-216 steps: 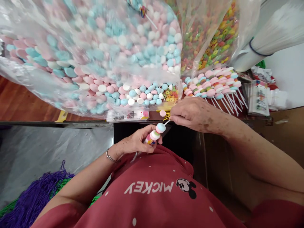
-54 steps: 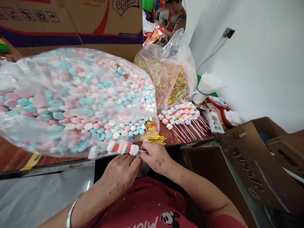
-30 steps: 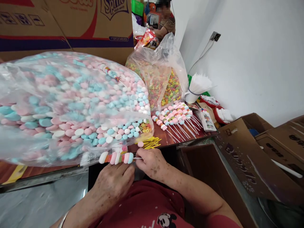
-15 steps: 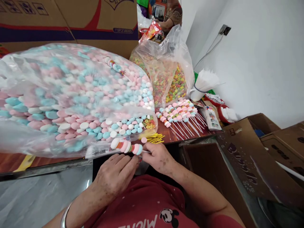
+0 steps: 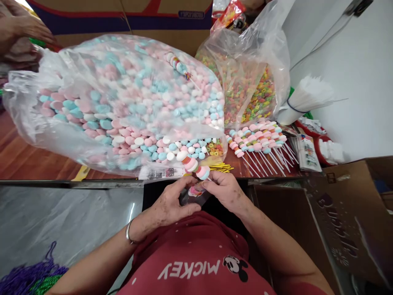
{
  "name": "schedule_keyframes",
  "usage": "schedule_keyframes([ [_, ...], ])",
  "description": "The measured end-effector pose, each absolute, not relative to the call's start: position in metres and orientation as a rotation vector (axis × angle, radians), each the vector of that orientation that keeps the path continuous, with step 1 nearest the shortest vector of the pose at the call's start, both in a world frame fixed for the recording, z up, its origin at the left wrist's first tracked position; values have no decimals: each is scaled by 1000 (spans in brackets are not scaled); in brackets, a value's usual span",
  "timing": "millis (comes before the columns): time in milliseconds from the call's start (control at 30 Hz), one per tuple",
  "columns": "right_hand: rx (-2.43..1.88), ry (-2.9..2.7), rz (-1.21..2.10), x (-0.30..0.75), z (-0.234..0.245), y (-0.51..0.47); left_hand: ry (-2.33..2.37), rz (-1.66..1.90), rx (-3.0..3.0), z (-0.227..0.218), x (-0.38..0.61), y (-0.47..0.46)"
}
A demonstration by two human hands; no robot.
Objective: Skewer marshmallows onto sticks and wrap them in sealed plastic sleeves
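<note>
My right hand (image 5: 226,191) pinches the white stick of a candy skewer (image 5: 193,165) threaded with pink, white and blue discs, tilted up to the left. My left hand (image 5: 170,204) is closed just below it, fingers curled against a small clear wrapper (image 5: 195,193) with a printed pattern. Both hands are over my red shirt at the table's near edge. A big clear bag of pastel disc candies (image 5: 123,102) lies right in front of them.
A bag of coloured ring candies (image 5: 245,86) stands at the back right. Finished skewers (image 5: 260,141) lie in a row beside yellow twist ties (image 5: 221,167), a bundle of white sticks (image 5: 307,98) and a brown carton (image 5: 344,213). Another person's hand (image 5: 24,28) is at the top left.
The skewer has tipped from lying level to pointing up-left, and my left hand has slid under it onto the clear wrapper. The view has tilted downward.
</note>
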State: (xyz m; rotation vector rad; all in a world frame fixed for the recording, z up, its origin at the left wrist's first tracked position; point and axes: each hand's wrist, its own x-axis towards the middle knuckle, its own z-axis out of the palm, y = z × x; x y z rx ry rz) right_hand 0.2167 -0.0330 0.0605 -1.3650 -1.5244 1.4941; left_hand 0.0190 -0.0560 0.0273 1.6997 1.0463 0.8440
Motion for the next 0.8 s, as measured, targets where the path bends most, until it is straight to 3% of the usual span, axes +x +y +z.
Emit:
schedule_keyframes([
  [200,-1325,-1465,1535,215,58,-31,721,677,1040,25,18,-60],
  [367,-1292,-1613,1462,218,67,-27,661,702,920,15,20,-61],
  [633,-1209,-2233,780,280,108,-14,800,716,1030,8,6,-57],
  [800,-1113,-2407,561,303,112,-14,902,732,1147,5,-1,-55],
])
